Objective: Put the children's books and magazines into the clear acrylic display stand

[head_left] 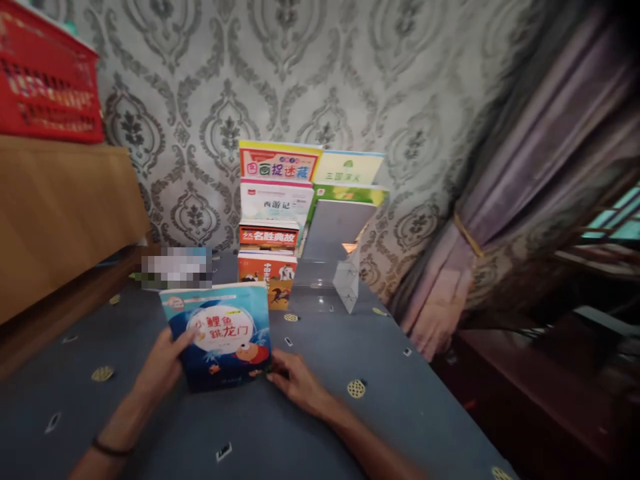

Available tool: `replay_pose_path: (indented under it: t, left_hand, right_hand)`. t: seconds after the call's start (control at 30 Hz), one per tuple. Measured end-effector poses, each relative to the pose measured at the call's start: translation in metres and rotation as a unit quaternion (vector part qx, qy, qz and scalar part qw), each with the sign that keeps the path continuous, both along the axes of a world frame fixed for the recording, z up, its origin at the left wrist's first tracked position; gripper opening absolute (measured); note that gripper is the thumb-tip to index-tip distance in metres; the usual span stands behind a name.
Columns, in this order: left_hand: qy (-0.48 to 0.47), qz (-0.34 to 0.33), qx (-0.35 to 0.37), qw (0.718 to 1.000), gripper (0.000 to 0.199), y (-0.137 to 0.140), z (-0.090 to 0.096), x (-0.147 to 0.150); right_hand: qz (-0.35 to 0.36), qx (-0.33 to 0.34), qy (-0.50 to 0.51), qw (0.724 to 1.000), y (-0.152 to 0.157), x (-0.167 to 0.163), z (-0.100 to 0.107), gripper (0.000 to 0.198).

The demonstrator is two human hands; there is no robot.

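Between my hands a blue picture book point(225, 360) is held up over the table, its front cover towards me with red Chinese lettering and a red fish. My left hand point(167, 357) grips its left edge, thumb on the cover and fingers behind. At the lower right edge, my right hand point(295, 380) pinches the book. Behind it stands a clear tiered display rack point(347, 287). Several books fill its left column, with an orange book point(283, 273) lowest. In the right column a grey-faced book point(337, 227) stands before a green book point(377, 195).
The table has a grey patterned cover point(320, 427). A blurred-out item point(175, 267) lies at its back left, near a wooden cabinet point(65, 220) with a red basket point(50, 80) on top. A tied purple curtain point(480, 207) hangs right of the table.
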State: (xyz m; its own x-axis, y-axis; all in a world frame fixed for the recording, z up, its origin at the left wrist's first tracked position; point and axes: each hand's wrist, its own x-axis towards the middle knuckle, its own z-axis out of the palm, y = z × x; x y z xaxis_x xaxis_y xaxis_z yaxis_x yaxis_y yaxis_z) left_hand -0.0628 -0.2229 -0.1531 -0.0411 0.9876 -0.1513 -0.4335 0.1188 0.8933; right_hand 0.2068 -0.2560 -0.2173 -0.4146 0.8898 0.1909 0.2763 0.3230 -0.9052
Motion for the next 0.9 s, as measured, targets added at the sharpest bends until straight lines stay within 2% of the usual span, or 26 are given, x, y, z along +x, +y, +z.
replay_pose_path:
  t: [0.07, 0.17, 0.27, 0.47, 0.63, 0.77, 0.9]
  left_hand:
    - [0.05, -0.027, -0.032, 0.998, 0.071, -0.005, -0.015, 0.002]
    - [0.094, -0.009, -0.007, 0.996, 0.082, -0.013, -0.035, 0.006]
    - [0.111, -0.003, 0.0, 0.994, 0.089, -0.013, -0.045, 0.006]
    - [0.074, -0.005, -0.034, 0.997, 0.102, -0.005, -0.043, 0.002]
    - [0.05, -0.002, -0.036, 0.998, 0.102, -0.011, -0.039, 0.006]
    - [0.047, -0.015, -0.055, 0.997, 0.104, -0.011, -0.038, 0.001]
    - [0.053, -0.067, -0.079, 0.993, 0.101, -0.012, -0.035, -0.006]
  right_hand:
    - [-0.005, 0.001, 0.005, 1.0, -0.001, 0.0, 0.001, 0.009]
    - [-0.015, -0.011, 0.009, 1.0, -0.003, 0.0, 0.002, 0.015]
    - [-0.024, -0.031, 0.004, 0.999, -0.004, 0.001, 0.004, 0.019]
    - [-0.012, -0.082, 0.053, 0.995, -0.006, -0.002, 0.011, 0.01]
    - [-0.013, -0.12, 0.078, 0.99, -0.005, -0.004, 0.008, 0.019]
    - [-0.028, -0.107, 0.017, 0.994, -0.004, -0.002, 0.003, 0.027]
    - [-0.014, -0.079, -0.011, 0.997, -0.006, 0.001, 0.005, 0.028]
